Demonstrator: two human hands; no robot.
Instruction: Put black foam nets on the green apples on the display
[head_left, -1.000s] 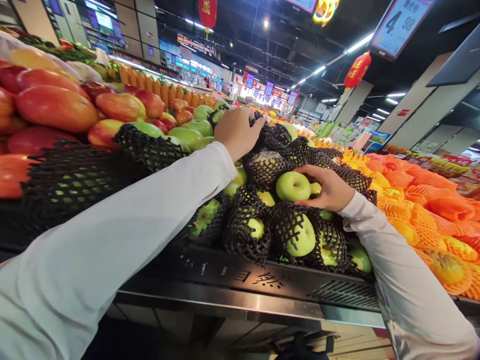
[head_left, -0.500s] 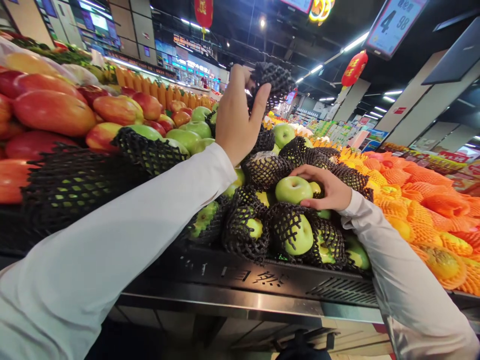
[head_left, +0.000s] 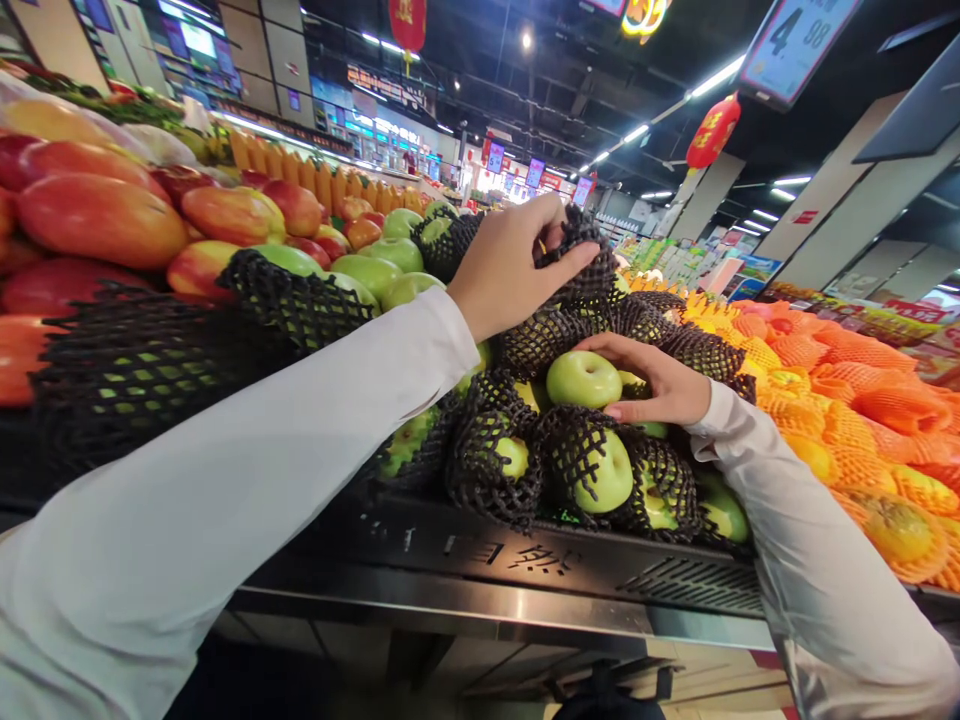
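Observation:
My left hand (head_left: pixel 504 262) is closed on a black foam net (head_left: pixel 586 262) over the back of the green apple pile. Whether a fruit sits inside that net cannot be seen. Lower and to the right, the fingers and thumb of my right hand (head_left: pixel 664 382) curve round the side of a bare green apple (head_left: pixel 582 380). This apple rests on top of other apples. Just in front of it lies a green apple half covered by its black net (head_left: pixel 604 470). Several more netted apples (head_left: pixel 495 455) surround it.
Red and yellow mangoes or similar fruit (head_left: pixel 101 222) are heaped at the left. Oranges in yellow and orange foam nets (head_left: pixel 847 420) fill the right. A dark metal shelf edge (head_left: pixel 517 560) runs along the front. A price sign (head_left: pixel 799 45) and red lantern (head_left: pixel 712 132) hang above.
My left hand has come down and to the right with the black foam net, from above the pile to just over it. The right hand stays on the green apple.

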